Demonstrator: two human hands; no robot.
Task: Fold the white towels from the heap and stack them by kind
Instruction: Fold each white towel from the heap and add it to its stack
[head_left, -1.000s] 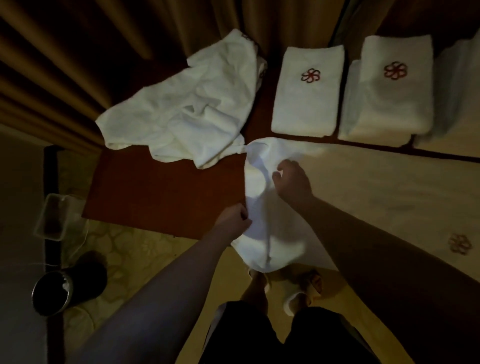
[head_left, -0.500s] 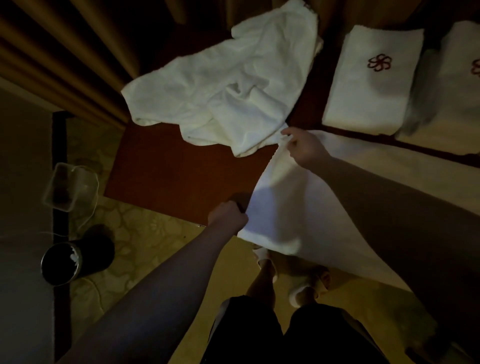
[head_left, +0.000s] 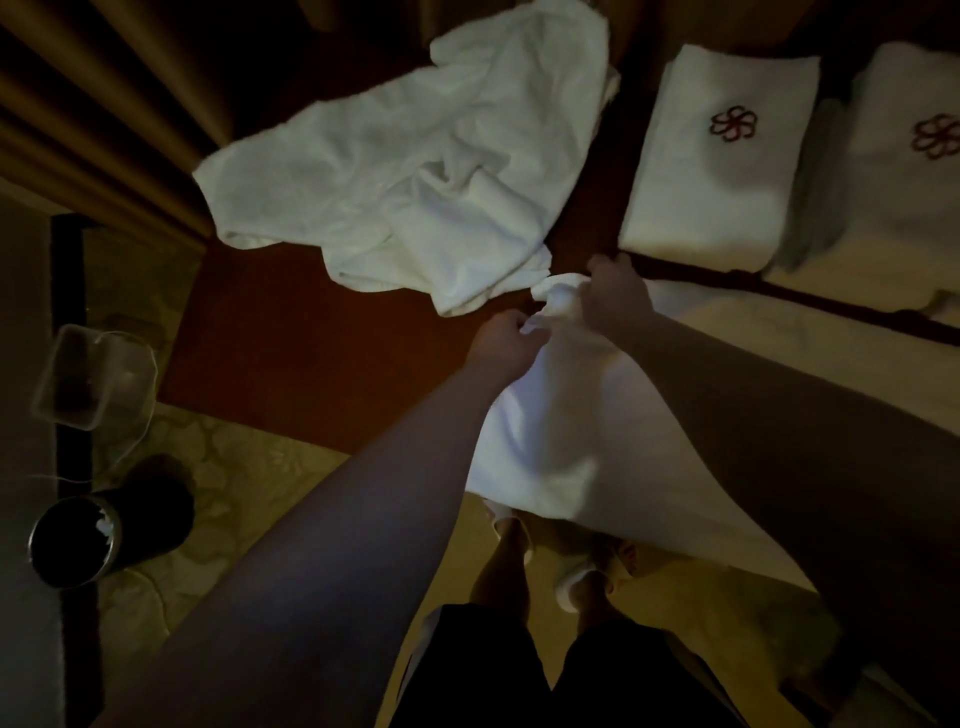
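A white towel (head_left: 561, 441) hangs over the bed's front edge under my forearms. My left hand (head_left: 506, 340) pinches its near corner, and my right hand (head_left: 615, 293) grips the bunched far corner right beside it. Just beyond my hands lies the crumpled heap of white towels (head_left: 415, 171) on the dark red bed runner (head_left: 291, 332). A folded towel with a red flower emblem (head_left: 717, 156) lies at the back right. Another folded stack with the same emblem (head_left: 904, 171) sits further right, cut off by the frame edge.
Brown curtains (head_left: 104, 104) hang at the upper left. On the floor at left stand a clear plastic container (head_left: 93, 379) and a dark round bin (head_left: 78, 540). My feet in white slippers (head_left: 566, 561) stand on the patterned carpet below the towel.
My left hand rose from the bed's front edge with its corner and met my right hand, so the two corners now sit together. The view shifted slightly leftward.
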